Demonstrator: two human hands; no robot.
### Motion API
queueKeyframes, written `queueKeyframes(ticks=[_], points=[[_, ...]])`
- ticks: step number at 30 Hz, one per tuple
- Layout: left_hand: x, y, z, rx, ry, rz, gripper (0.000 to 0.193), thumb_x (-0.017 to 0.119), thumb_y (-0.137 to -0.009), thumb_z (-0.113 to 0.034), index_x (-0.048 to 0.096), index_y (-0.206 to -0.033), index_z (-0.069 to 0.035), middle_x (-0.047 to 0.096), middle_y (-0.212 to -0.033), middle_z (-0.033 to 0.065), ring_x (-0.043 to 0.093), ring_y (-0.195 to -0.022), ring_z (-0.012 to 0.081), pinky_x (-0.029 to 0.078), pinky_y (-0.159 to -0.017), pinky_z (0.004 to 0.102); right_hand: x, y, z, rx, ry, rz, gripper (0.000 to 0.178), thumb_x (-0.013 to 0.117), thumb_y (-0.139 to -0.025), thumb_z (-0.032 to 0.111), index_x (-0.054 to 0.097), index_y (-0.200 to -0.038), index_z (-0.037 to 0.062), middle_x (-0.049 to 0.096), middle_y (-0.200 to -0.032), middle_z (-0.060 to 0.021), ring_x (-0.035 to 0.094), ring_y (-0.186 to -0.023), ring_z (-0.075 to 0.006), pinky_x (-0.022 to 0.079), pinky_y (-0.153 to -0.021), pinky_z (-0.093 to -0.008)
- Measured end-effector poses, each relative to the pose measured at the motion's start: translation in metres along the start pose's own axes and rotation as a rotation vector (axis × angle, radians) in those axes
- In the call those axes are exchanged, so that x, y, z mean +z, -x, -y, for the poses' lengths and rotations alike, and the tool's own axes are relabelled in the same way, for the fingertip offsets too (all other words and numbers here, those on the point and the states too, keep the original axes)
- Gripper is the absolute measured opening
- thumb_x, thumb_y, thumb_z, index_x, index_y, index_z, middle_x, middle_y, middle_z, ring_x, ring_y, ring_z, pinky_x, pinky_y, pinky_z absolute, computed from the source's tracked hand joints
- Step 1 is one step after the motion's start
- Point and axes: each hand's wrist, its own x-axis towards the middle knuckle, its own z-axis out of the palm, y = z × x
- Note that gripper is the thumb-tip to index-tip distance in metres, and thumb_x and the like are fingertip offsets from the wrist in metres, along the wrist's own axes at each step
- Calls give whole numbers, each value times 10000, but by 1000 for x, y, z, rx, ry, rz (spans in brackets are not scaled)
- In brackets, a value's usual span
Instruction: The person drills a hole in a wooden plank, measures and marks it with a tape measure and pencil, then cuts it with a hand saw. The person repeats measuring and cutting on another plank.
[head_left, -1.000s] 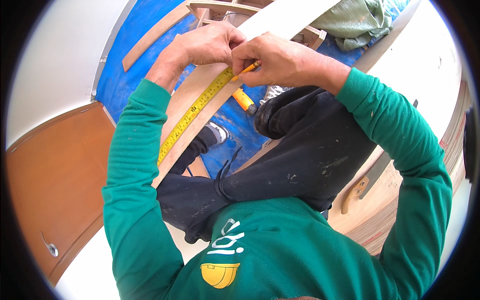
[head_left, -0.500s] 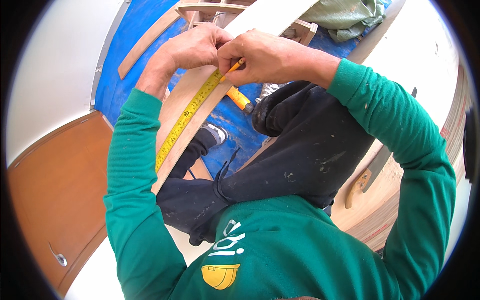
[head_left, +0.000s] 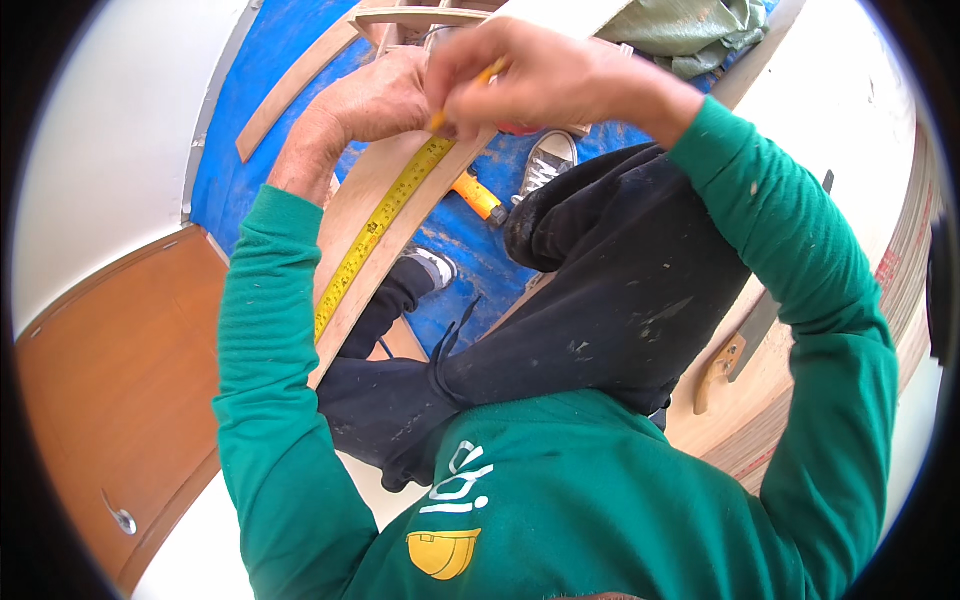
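A yellow tape measure blade (head_left: 375, 222) lies stretched along a pale wooden board (head_left: 345, 200), slanting up from my lap. Over the board's upper end bends my left hand (head_left: 375, 98), by the tape's far end; its fingertips are hidden behind my right hand. Slightly blurred, my right hand (head_left: 550, 80) is closed round a yellow pencil (head_left: 492, 72). The pencil's lower end points down near the tape's upper end. A small red thing (head_left: 515, 128) shows under my right hand, too covered to name.
On the blue floor sheet (head_left: 440, 315) lies an orange-handled tool (head_left: 480, 200) between my shoes. Curved wooden pieces (head_left: 290, 85) and a green sack (head_left: 690, 35) are at the back. At right, a handsaw (head_left: 735, 355) rests on stacked sheets (head_left: 780, 400). A brown door (head_left: 120, 390) stands left.
My right hand has lifted up and away from the board with the pencil, uncovering a shoe and more of the tape's upper end. My left hand has shifted slightly.
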Motion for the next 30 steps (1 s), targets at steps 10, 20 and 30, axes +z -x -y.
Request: queueKeyframes(ticks=[10,20,30], points=[[43,40,-19,-55,84,-342,184,820,-988,-142,843,-1122,-19,820,-999,96,757,-914,177,600,-878,364,39,15,-22,100,795,-105,480,862,-977,345,675,-1315,60,674,-1335,-153,638,-1398,-346,594,-1077,-512],[125,295,-55,-465,8,-481,186,675,-1097,-175,677,-1039,2,715,-854,181,697,-795,423,548,-751,481,111,32,17,-72,548,-110,287,809,-965,283,753,-1051,15,741,-1127,-198,749,-1161,-421,626,-988,-542],[114,337,-153,-149,-800,-778,164,781,-1004,-40,801,-1163,-78,792,-1033,96,785,-1042,304,576,-893,397,213,67,138,-156,667,-457,252,782,-991,281,756,-971,32,649,-1050,-115,682,-1042,-329,569,-797,-502]])
